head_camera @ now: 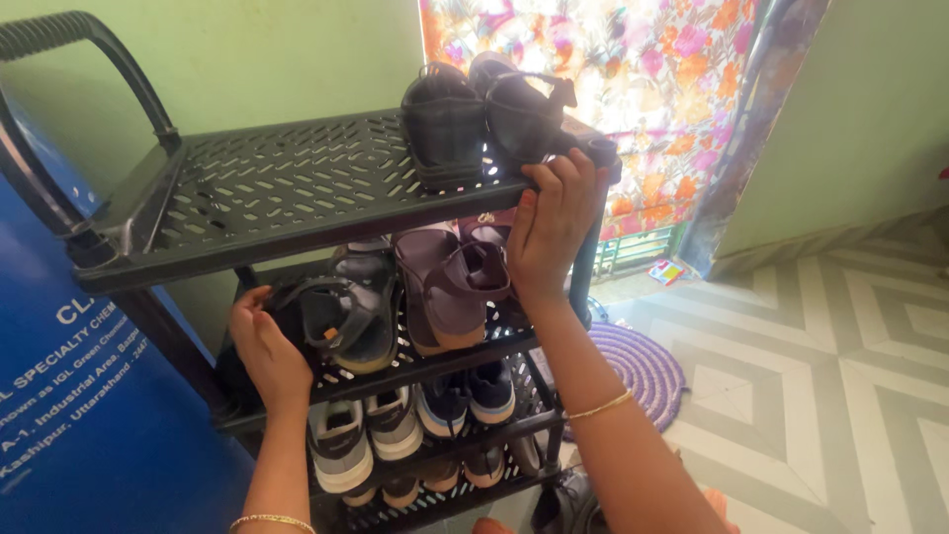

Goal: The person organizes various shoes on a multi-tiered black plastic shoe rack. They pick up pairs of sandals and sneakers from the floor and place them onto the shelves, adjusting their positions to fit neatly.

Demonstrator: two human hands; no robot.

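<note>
Right hand [550, 229] up at the front edge of the top shelf [287, 183], fingers curled over the rim, grip pressed onto that dark slotted plastic just below the pair of black shoes [484, 114]. Those shoes parked at the right end of the top shelf, toes toward the camera, straps up. Left hand [265, 354] down at the second shelf [415, 368], grip closed around the heel end of a black strappy sandal [341, 311], thumb on the near side. Sandal resting on that second shelf, left of a pair of purple sandals [450, 282] leaning toe-down. Thin gold bangles on both wrists. Lower down, grey and white sneakers [366, 435] and blue ones [465, 394] lined up on the third shelf. Blue barrel [89, 415] hard against the rack's left side. Purple woven round mat [643, 361] on the patterned floor behind the rack, floral curtain [603, 59] above it.
</note>
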